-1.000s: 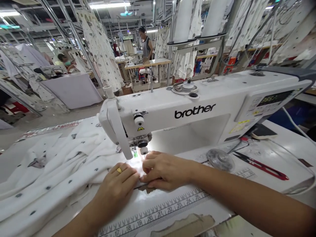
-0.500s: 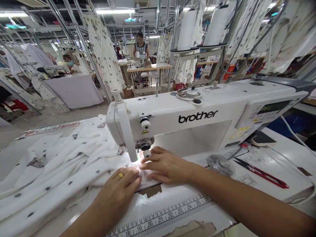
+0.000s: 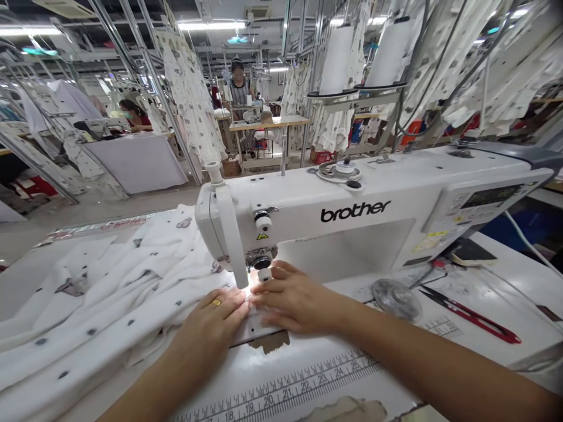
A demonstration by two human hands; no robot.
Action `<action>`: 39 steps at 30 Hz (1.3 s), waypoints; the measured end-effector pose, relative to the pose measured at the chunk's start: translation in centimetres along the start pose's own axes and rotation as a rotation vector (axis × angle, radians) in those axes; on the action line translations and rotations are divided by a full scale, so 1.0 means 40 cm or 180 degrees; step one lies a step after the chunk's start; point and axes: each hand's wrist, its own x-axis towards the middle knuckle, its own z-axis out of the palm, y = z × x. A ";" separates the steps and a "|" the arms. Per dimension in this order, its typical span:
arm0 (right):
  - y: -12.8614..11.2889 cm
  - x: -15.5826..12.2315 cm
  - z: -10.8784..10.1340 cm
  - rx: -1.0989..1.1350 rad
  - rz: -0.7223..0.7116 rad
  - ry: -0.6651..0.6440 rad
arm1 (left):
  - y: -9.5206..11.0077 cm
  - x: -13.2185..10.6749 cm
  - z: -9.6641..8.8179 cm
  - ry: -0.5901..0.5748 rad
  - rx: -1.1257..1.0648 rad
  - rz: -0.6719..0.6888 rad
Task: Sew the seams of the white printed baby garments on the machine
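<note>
Two open grips; left hand [image 3: 206, 334], right hand [image 3: 299, 305] flat on rumpled white cloth [image 3: 109, 281] (grey-printed)

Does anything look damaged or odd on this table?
Yes, the white tabletop looks damaged: brown patches show just past the white fabric and beside the stuck-on measuring tape, as if the surface had chipped away.

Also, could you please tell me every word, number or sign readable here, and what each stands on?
"brother": on the sewing machine arm.
"18" to "25": on the tape measure along the table.
Yellow warning triangle, no words: on the machine head.
Control panel: too small to read.
Red lettering on the far strip: too blurred.
</note>
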 end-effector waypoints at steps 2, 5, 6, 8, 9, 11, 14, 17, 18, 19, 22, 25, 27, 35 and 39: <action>-0.004 0.002 0.002 -0.0012 -0.0011 -0.0082 | -0.004 -0.002 0.004 -0.0057 0.0057 0.0013; -0.008 0.007 0.006 -0.0038 0.0220 -0.0163 | -0.012 0.000 0.010 -0.0186 0.0190 0.0024; -0.008 0.008 0.007 -0.0043 0.0312 -0.0166 | -0.015 0.001 0.011 -0.0228 0.0239 0.0008; -0.009 0.010 0.008 -0.0053 0.0423 -0.0141 | -0.019 0.003 0.013 -0.0263 0.0291 -0.0037; -0.009 0.010 0.008 -0.0052 0.0412 -0.0115 | -0.019 0.004 0.014 -0.0245 0.0296 -0.0059; -0.009 0.009 0.007 -0.0028 0.0300 -0.0075 | -0.018 0.006 0.011 -0.0168 0.0257 -0.0084; -0.011 0.009 0.006 -0.0027 0.0173 -0.0041 | -0.013 0.009 0.003 -0.0162 0.0040 -0.0162; -0.013 0.010 0.007 -0.0111 0.0203 -0.0073 | -0.010 0.004 -0.002 -0.0194 -0.0240 -0.0314; -0.014 0.010 0.007 -0.0149 0.0217 -0.0100 | -0.011 0.000 0.000 -0.0160 -0.0276 -0.0348; -0.015 0.010 0.008 -0.0188 0.0232 -0.0125 | -0.012 -0.006 0.003 -0.0112 -0.0266 -0.0355; -0.016 0.010 0.010 -0.0286 0.0250 -0.0153 | -0.020 -0.023 0.018 -0.0025 -0.0072 -0.0216; -0.017 0.011 0.013 -0.0309 0.0316 -0.0171 | -0.025 -0.031 0.031 -0.0090 0.0099 -0.0157; -0.017 0.012 0.016 -0.0321 0.0426 -0.0187 | -0.026 -0.030 0.036 -0.0165 0.0119 -0.0291; -0.004 0.003 0.025 -0.0300 0.0745 -0.0207 | -0.036 -0.003 0.036 -0.0398 0.0199 -0.0518; -0.001 0.001 0.023 -0.0241 0.0779 -0.0207 | -0.037 -0.002 0.041 -0.0489 0.0302 -0.0487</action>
